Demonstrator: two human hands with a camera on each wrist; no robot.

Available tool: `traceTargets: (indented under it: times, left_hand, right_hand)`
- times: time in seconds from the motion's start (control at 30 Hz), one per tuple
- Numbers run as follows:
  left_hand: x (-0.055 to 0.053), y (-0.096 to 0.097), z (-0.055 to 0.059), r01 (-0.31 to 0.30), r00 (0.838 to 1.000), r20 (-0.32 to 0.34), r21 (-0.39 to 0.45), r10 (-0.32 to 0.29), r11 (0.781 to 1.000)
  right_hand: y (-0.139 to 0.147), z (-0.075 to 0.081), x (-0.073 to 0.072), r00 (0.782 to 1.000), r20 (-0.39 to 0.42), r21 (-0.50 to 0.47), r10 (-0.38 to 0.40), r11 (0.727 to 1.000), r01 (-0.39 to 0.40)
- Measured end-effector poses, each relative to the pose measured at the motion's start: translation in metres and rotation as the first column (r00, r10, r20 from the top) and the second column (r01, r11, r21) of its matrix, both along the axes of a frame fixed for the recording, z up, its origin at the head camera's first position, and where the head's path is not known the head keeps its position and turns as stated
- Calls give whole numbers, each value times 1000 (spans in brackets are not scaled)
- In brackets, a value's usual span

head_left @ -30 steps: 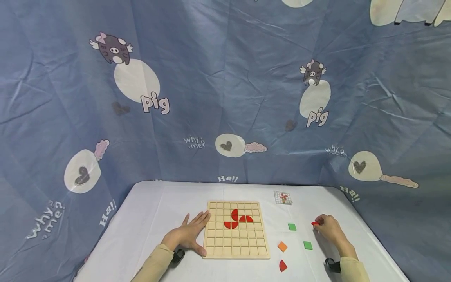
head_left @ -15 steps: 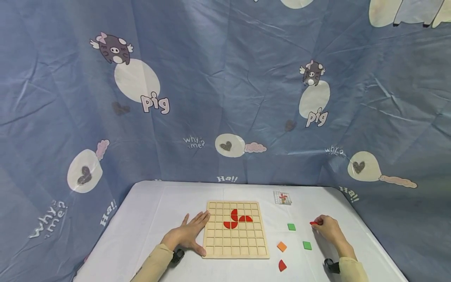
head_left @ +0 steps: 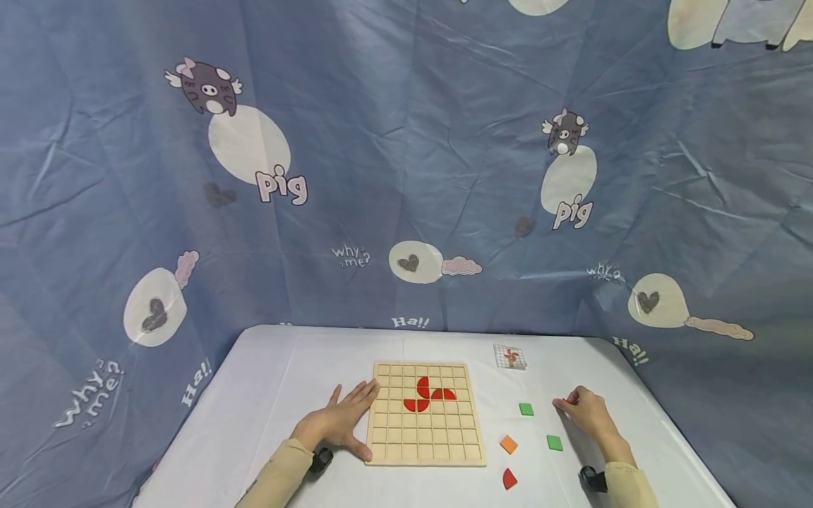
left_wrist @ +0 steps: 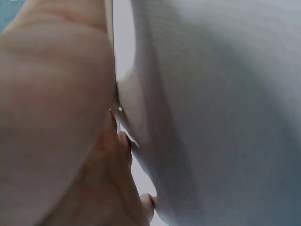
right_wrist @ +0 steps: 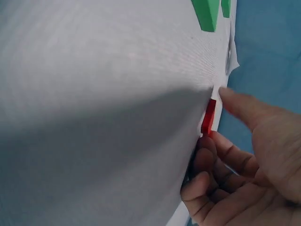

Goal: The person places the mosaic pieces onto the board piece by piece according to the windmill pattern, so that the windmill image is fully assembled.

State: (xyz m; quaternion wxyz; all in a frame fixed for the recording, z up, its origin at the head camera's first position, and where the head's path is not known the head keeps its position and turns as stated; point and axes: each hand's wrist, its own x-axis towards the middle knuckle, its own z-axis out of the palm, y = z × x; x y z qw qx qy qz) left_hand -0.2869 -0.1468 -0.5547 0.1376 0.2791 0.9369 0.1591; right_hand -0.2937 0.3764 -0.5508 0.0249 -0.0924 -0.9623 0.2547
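My left hand [head_left: 339, 425] lies spread on the table, its fingertips and thumb at the left edge of the wooden grid board [head_left: 425, 448]. Several red quarter-circle tiles [head_left: 416, 405] sit in the board's cells. On the right, my right hand [head_left: 589, 415] holds a red tile [right_wrist: 209, 117] by its edge at the curled fingers. Its thumb stretches forward beside the tile and looks apart from it in the right wrist view. Much of this tile is hidden in the head view. The left wrist view shows mostly the hand's underside and the white cloth.
Between board and right hand lie two green square tiles [head_left: 526, 409], an orange square tile [head_left: 509, 444] and a loose red quarter-circle tile [head_left: 509, 478]. A pattern card [head_left: 510, 357] lies at the back right. A blue printed curtain [head_left: 438, 176] hangs around the white table.
My right hand's thumb has straightened out to the left, and the red tile now shows less between the fingers. The left hand and the board stay in place.
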Motion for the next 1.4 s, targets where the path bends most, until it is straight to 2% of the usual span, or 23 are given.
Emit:
traceTargets:
  times: [0.27, 0.43, 0.7, 1.0, 1.2, 1.4]
  left_hand:
    - [1, 1, 0, -3, 1000, 4, 3, 3, 1000]
    - [1, 0, 1, -3, 1000, 11, 21, 3, 1000]
    - [1, -1, -1, 3, 1000, -8, 11, -3, 1000]
    - [1, 0, -1, 4, 1000, -15, 6, -4, 1000]
    - [2, -1, -1, 6, 1000, -18, 4, -6, 1000]
    - [2, -1, -1, 6, 1000, -13, 8, -6, 1000]
  right_hand:
    - [4, 8, 5, 986, -46, -9, 160, 987, -161]
    - [4, 7, 4, 982, -54, -23, 179, 983, -181]
    - [6, 4, 4, 986, -70, -4, 149, 989, -149]
    - [2, 3, 5, 1000, -17, -32, -4, 999, 3]
    - [1, 2, 5, 999, -33, -31, -19, 999, 18]
    - [2, 5, 4, 1000, 6, -18, -2, 1000, 3]
